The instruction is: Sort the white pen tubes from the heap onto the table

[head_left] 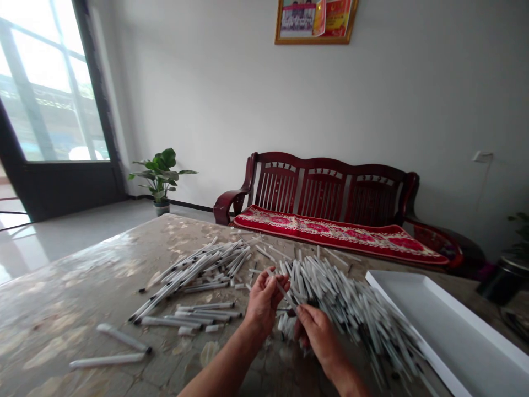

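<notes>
Pen tube in hand: a slim whitish tube (285,292) is between the two hands, above the table, slanting from the left fingers down toward the right thumb.
Left hand: the left hand (261,300) pinches the tube near its upper end, thumb against bent fingers.
Right hand: the right hand (320,331) is at the tube's lower end, thumb forward and fingers curled beneath; a thin dark piece (285,310) shows by its fingertips, but I cannot tell exactly what they grasp.
Big heap: a dense pile of whitish tubes (330,289) spreads just right of the hands.
Left stack: dark-ended tubes (198,267) lie in a loose stack beyond and left of the left hand.
Small group: a few more tubes (206,315) and short white pieces (185,331) lie nearer.
Loose pair: two tubes (119,337) lie apart at the left.
White tray: a shallow tray (458,331) stands beside the big heap.
Table: a mottled brown tabletop (165,364) carries everything.
Behind: a dark red bench (322,187) with a patterned red cloth (339,234), and a potted plant (161,173).
</notes>
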Demonstrator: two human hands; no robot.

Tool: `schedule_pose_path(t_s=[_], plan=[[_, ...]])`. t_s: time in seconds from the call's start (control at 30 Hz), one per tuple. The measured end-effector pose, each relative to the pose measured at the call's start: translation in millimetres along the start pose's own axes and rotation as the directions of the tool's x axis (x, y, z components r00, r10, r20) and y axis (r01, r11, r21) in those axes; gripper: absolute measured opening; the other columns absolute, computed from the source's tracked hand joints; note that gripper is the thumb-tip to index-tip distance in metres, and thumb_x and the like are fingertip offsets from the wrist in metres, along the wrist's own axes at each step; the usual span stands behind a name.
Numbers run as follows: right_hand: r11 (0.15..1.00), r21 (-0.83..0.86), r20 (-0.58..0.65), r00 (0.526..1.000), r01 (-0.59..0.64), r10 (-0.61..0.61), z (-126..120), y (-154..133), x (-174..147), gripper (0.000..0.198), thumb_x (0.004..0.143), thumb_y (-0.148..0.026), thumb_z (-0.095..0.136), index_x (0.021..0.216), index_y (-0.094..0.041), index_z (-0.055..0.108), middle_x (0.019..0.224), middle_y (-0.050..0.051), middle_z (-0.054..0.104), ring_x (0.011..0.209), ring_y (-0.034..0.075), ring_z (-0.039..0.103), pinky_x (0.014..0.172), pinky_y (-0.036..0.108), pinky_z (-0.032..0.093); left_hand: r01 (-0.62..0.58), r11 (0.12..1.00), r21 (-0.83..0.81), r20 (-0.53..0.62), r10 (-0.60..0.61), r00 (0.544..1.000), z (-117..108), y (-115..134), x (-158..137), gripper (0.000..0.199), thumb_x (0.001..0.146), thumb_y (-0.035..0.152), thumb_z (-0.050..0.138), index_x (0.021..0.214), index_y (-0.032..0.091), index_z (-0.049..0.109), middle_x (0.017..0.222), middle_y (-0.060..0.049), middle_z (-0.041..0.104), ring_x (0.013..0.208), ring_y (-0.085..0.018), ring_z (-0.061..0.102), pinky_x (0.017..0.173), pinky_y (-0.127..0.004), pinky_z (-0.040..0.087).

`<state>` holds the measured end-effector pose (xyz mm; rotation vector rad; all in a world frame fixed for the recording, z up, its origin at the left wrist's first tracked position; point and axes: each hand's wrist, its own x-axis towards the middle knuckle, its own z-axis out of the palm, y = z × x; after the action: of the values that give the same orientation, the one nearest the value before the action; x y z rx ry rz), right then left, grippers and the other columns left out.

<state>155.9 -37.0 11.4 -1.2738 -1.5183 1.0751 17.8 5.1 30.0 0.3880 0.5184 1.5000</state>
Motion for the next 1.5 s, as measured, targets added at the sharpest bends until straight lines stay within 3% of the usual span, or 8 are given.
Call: schedule_pose_path(t_s=[0.37,0.63,0.83,0.97,1.07,1.27,1.4,1.5], plan=[[0.888,-0.451,-0.328,0.908,0.09,-0.259,-20.5,13.1,5.6,0.034,0.085,-0.045,0.048,0.093,-0.021,0.071,0.087,0.008,0.077,0.081,0.023,0.072,0.07,0.028,0.052,-0.084,0.995,0.058,-0.333,0.098,0.938,-15.1,25.3,28.1,0.014,0.089,0.003,0.056,0.087,0.017,0.053,0.073,-0.003,0.071,0.07,-0.013,0.073,0.072,-0.025,0.06],[0.828,-0.56,-0.402,0.887,-0.042,-0.227,-38.6,12.5,5.1,0.04,0.084,-0.05,0.043,0.096,-0.022,0.07,0.088,0.007,0.076,0.081,0.024,0.072,0.07,0.031,0.052,-0.069,0.967,0.243,-0.247,0.131,0.96,-29.2,17.2,37.2,0.042,0.083,0.008,0.064,0.121,0.023,0.052,0.104,-0.008,0.073,0.094,-0.018,0.072,0.094,-0.034,0.053],[0.794,-0.606,-0.399,0.88,-0.042,-0.258,-41.0,10.6,1.7,0.046,0.091,-0.05,0.034,0.101,-0.023,0.07,0.099,0.008,0.075,0.091,0.024,0.071,0.077,0.032,0.052,-0.08,0.933,0.35,-0.126,0.131,0.983,-39.0,21.1,48.1,0.04,0.088,0.027,0.058,0.127,0.025,0.058,0.149,-0.007,0.047,0.136,-0.019,0.043,0.111,-0.031,0.035],[0.809,-0.582,-0.409,0.831,0.081,-0.377,-39.5,15.5,2.3,0.044,0.095,-0.047,0.034,0.1,-0.021,0.069,0.1,0.008,0.074,0.094,0.022,0.069,0.08,0.031,0.052,-0.235,0.814,0.532,-0.073,0.321,0.944,-45.3,41.6,51.9,0.035,0.078,0.031,0.066,0.111,0.02,0.068,0.135,-0.009,0.061,0.128,-0.022,0.052,0.105,-0.031,0.04],[0.757,-0.591,-0.241,0.835,0.278,-0.495,-28.6,10.6,-2.3,0.036,0.097,-0.04,0.038,0.097,-0.022,0.069,0.094,0.007,0.073,0.09,0.019,0.068,0.08,0.029,0.052,-0.188,0.75,0.635,-0.137,0.348,0.928,-45.0,66.2,50.0,0.038,0.072,0.034,0.068,0.105,0.016,0.07,0.108,-0.01,0.072,0.097,-0.022,0.067,0.083,-0.031,0.051],[0.599,-0.619,0.07,0.795,0.508,-0.602,-0.8,-4.3,-14.0,0.023,0.096,-0.029,0.047,0.096,-0.025,0.07,0.09,0.004,0.071,0.086,0.018,0.066,0.08,0.029,0.051,-0.154,0.399,0.904,-0.006,0.373,0.928,-30.9,122.7,43.1,0.02,0.069,0.029,0.065,0.084,0.018,0.072,0.08,-0.005,0.072,0.079,-0.021,0.066,0.071,-0.028,0.048],[0.584,-0.625,0.075,0.785,0.517,-0.615,3.7,-0.4,-12.5,0.02,0.095,-0.027,0.049,0.096,-0.024,0.069,0.09,0.003,0.071,0.086,0.018,0.065,0.081,0.03,0.05,-0.084,-0.278,0.957,0.129,0.148,0.98,-23.4,130.1,32.1,0.022,0.068,0.014,0.062,0.086,0.024,0.071,0.085,-0.006,0.072,0.093,-0.028,0.066,0.082,-0.035,0.046],[0.586,-0.621,0.055,0.775,0.521,-0.63,2.4,5.1,-9.3,0.021,0.096,-0.026,0.047,0.095,-0.023,0.068,0.089,0.004,0.07,0.084,0.017,0.065,0.079,0.029,0.051,-0.109,-0.359,0.927,0.13,0.037,0.991,-24.8,106.6,20.5,0.052,0.06,0.005,0.064,0.107,0.027,0.067,0.091,-0.007,0.072,0.094,-0.031,0.067,0.084,-0.038,0.047]])
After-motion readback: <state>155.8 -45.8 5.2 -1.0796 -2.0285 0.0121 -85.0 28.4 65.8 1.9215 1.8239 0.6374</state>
